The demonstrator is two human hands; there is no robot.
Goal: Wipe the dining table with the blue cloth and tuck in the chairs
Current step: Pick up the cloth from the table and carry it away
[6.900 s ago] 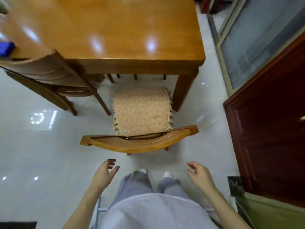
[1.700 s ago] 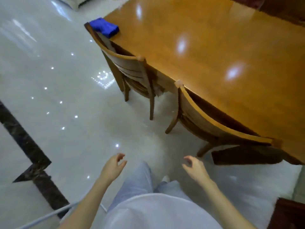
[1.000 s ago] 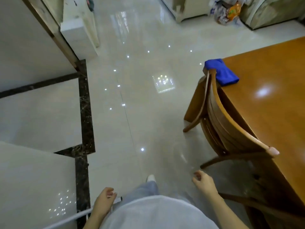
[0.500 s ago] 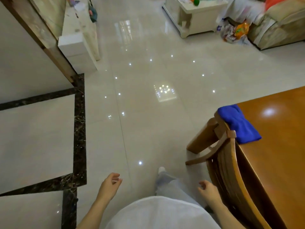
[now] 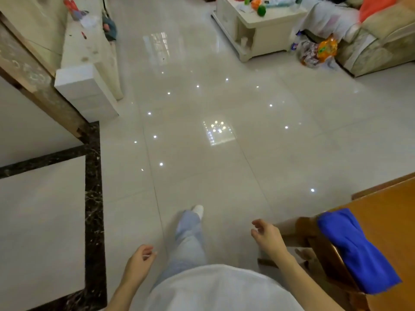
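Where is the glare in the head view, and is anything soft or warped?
Head view: glare on the glossy floor, a bright square patch amid scattered light specks. Head view: wide lens makes the wooden post at picture left lean diagonally. Head view: blue cloth, left hand and right hand slightly soft; no hard shadows.

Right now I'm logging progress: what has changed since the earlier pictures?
The person has walked from the end of the dining table along its side to the corner where the blue cloth lies, so the cloth is now close to the right hand. Nothing was taken hold of or let go. Unchanged: the left hand and right hand hold nothing; the cloth lies on the table corner by a chair.
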